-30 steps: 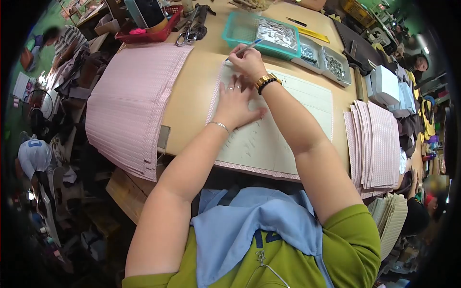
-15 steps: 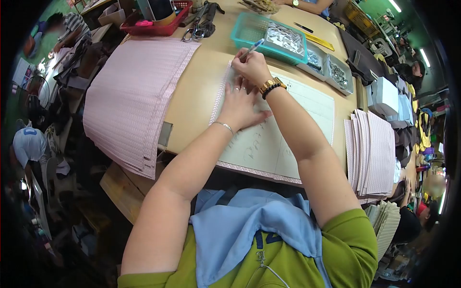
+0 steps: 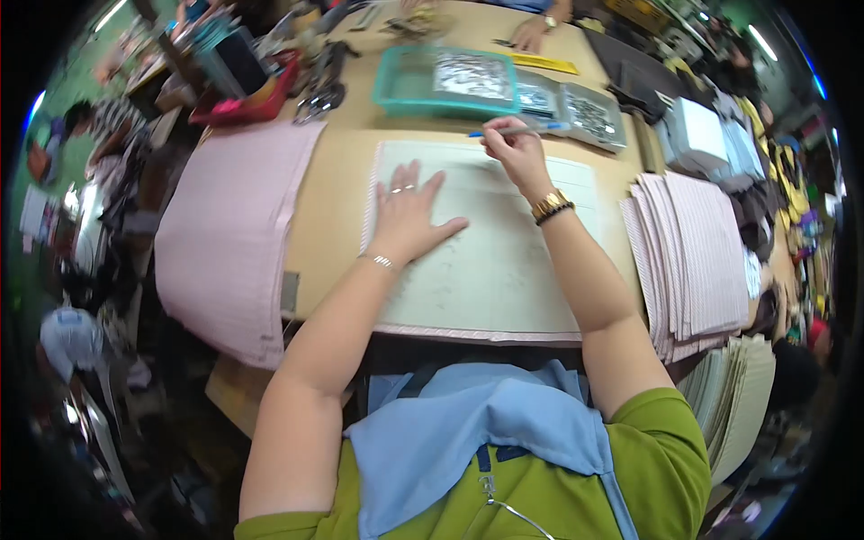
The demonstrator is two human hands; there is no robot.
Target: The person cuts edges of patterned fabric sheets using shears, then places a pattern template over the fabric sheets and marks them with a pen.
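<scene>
In the head view, my left hand (image 3: 409, 214) lies flat, fingers spread, on a pale rectangular sheet (image 3: 486, 292) edged with pink stripes, which lies before me on the light wooden table (image 3: 335, 198). My right hand (image 3: 515, 151) pinches a slim blue-and-white pen (image 3: 546, 128), tip leftward, near the sheet's far edge.

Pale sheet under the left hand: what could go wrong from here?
The pale sheet might slip out of line with the pink-patterned material showing along its edge if the left hand, spread over it, shifts. The right hand, holding the pen close to the teal basket, could bump that basket.
</scene>
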